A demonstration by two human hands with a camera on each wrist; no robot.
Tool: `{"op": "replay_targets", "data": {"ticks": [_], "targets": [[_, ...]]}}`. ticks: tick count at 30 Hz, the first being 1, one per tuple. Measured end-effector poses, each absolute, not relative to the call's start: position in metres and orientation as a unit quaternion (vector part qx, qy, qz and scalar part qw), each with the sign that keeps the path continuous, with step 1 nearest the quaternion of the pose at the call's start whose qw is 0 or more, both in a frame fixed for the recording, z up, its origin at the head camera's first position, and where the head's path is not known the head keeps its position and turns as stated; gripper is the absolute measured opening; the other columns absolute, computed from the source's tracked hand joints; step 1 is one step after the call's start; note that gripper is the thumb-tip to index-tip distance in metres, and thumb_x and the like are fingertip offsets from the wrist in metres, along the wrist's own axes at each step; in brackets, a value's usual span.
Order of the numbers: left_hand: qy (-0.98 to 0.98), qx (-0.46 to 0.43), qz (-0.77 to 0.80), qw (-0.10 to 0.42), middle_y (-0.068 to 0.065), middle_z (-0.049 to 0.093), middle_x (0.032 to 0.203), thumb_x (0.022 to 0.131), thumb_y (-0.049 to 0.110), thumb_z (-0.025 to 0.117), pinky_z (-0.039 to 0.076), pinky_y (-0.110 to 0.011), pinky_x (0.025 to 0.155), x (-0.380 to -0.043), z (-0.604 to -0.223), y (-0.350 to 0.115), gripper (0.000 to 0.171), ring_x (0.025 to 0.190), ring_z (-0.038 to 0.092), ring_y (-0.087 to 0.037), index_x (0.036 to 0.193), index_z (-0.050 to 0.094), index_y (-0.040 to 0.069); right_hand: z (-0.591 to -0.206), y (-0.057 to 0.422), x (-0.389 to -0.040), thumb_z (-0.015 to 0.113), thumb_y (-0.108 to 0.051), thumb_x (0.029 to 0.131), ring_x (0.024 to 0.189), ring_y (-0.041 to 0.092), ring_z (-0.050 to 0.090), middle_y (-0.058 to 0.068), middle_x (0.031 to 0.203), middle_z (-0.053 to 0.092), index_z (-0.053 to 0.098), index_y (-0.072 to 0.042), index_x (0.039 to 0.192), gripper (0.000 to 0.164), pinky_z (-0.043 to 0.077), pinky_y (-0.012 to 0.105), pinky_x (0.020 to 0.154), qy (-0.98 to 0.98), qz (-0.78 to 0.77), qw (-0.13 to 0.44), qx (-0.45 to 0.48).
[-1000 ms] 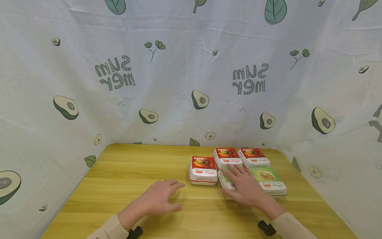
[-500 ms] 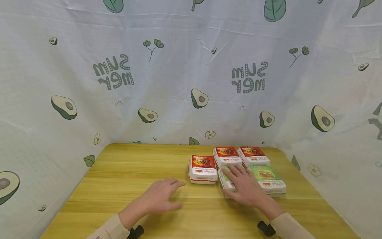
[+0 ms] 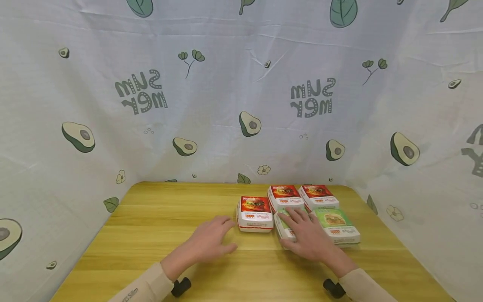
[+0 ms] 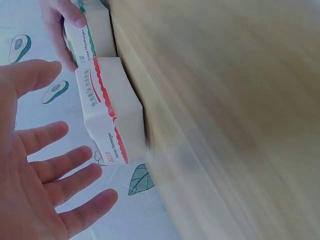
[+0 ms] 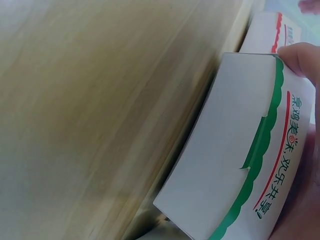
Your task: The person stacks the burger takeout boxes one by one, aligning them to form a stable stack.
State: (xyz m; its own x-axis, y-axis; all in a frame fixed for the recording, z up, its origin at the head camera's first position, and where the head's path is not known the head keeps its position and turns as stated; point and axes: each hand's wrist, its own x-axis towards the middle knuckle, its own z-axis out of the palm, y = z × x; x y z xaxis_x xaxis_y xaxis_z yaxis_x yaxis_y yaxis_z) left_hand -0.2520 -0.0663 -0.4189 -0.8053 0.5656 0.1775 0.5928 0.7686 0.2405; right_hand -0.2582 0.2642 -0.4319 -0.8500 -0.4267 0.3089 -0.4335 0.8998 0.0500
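In the head view my left hand (image 3: 211,240) hovers just left of a red-topped hamburger box (image 3: 255,214), fingers spread and apart. The left wrist view shows that box (image 4: 112,115) beyond the open palm (image 4: 27,185), with nothing held. My right hand (image 3: 307,235) lies over a green-topped hamburger box (image 3: 282,231). Its fingers reach the far edge and its thumb bears on the near left side. From the right wrist, the thumb (image 5: 300,57) touches a corner of this box (image 5: 235,145). The hand hides much of the green lid.
Two more red-topped boxes, one left (image 3: 285,198) and one right (image 3: 318,196), stand behind. A second green-topped box (image 3: 337,226) sits right of the held one. The wooden table (image 3: 170,209) meets a white curtain (image 3: 211,105) printed with avocados.
My left hand has moved right and slightly forward, closer to the nearest red-topped box. The right hand stays on the green-topped box. The head view has shifted slightly.
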Motion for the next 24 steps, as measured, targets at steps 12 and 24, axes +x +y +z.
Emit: {"op": "replay_targets", "data": {"ticks": [12, 24], "targets": [[-0.936, -0.304, -0.158, 0.087, -0.004, 0.054, 0.144, 0.091, 0.046, 0.068, 0.047, -0.043, 0.105, -0.275, -0.414, -0.038, 0.061, 0.133, 0.049, -0.022, 0.143, 0.054, 0.016, -0.434, 0.264, -0.258, 0.068, -0.063, 0.084, 0.14, 0.04, 0.041, 0.011, 0.156, 0.043, 0.048, -0.023, 0.15, 0.08, 0.031, 0.074, 0.104, -0.962, -0.003, 0.16, 0.221], [-0.942, -0.284, -0.158, 0.082, -0.011, 0.036, 0.157, 0.089, 0.054, 0.066, 0.039, -0.054, 0.11, -0.296, -0.411, -0.01, 0.073, 0.145, 0.034, -0.029, 0.151, 0.044, 0.022, -0.439, 0.264, -0.257, 0.069, -0.057, 0.085, 0.137, 0.043, 0.043, 0.014, 0.154, 0.046, 0.048, -0.02, 0.15, 0.078, 0.033, 0.074, 0.102, -0.956, -0.006, 0.187, 0.225]]}}
